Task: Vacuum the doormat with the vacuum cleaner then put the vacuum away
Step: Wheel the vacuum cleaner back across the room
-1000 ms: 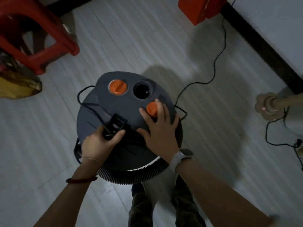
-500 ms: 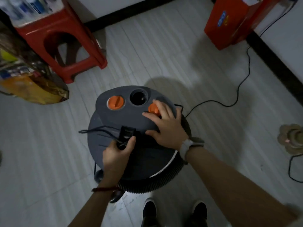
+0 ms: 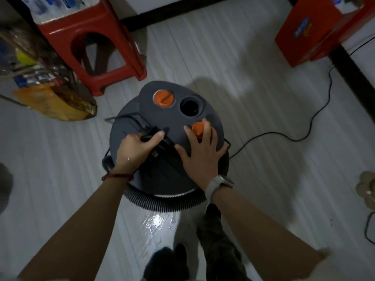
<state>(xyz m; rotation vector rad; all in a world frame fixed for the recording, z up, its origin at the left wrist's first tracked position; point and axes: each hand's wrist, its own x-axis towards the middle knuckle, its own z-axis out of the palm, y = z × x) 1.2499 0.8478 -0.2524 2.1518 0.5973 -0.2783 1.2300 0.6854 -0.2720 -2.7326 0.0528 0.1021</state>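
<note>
The left hand (image 3: 135,148) is gripping the black handle (image 3: 155,136) atop the canister vacuum cleaner (image 3: 168,138) standing on the floor; the right hand (image 3: 202,154) is resting flat, fingers spread. The trailing power cord (image 3: 284,136) risks snagging underfoot.

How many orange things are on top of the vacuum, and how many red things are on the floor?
Orange knobs on the vacuum cleaner: 2, a big one and a small one
Red things on the floor: 2, a stool and a box
Total: 4
</note>
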